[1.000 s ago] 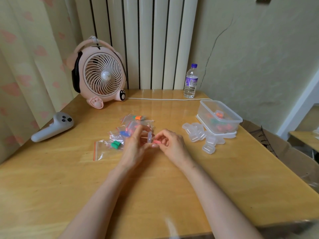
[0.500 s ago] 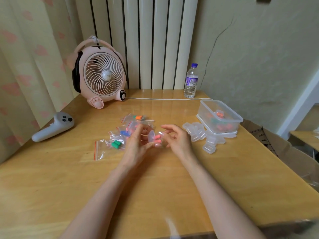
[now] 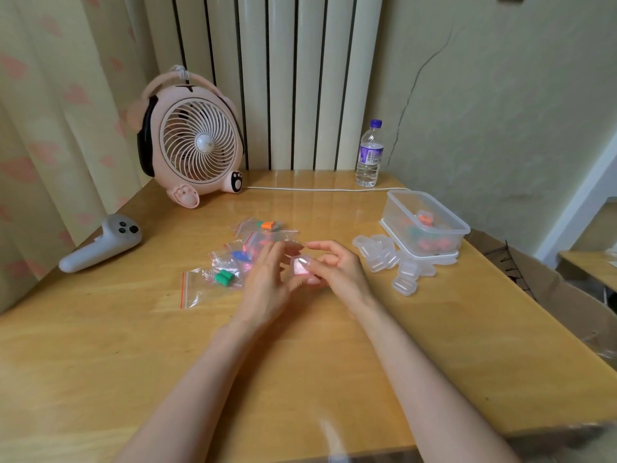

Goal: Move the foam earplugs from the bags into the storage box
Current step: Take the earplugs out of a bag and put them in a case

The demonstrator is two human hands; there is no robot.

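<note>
**Drawn together on the case (image 3: 299, 267) since half a second ago**

Compared with the earlier frame: right hand (image 3: 337, 270) turned in over the case, thumb now laid across its top. Pink earplugs (image 3: 298, 269) no longer bare at the fingertips, now seen only as a glow through the clear shell. Whether the lid is snapped down: cannot tell.

Left hand (image 3: 267, 282) on the case's left side, fingers nearly straight and pointing away, thumb curled in at the near edge. Right hand pinching from the right, forefinger arched above and apart. Both grips narrow, closed on the case and nothing else, over the middle of the table (image 3: 133, 362).

Just left of the hands and partly hidden by the left fingers: bags (image 3: 200, 285) in a loose pile, with green plugs (image 3: 223, 278), blue plug (image 3: 238, 254) and orange plug (image 3: 268, 224) inside.

Well to the right: box (image 3: 434, 212), open-topped, with filled cases inside; empty cases (image 3: 384, 257) heaped against its near-left side.

Rear of table: fan (image 3: 193, 152), bottle (image 3: 369, 155), cable (image 3: 317, 189) running between them. Left edge: controller (image 3: 100, 242).
</note>
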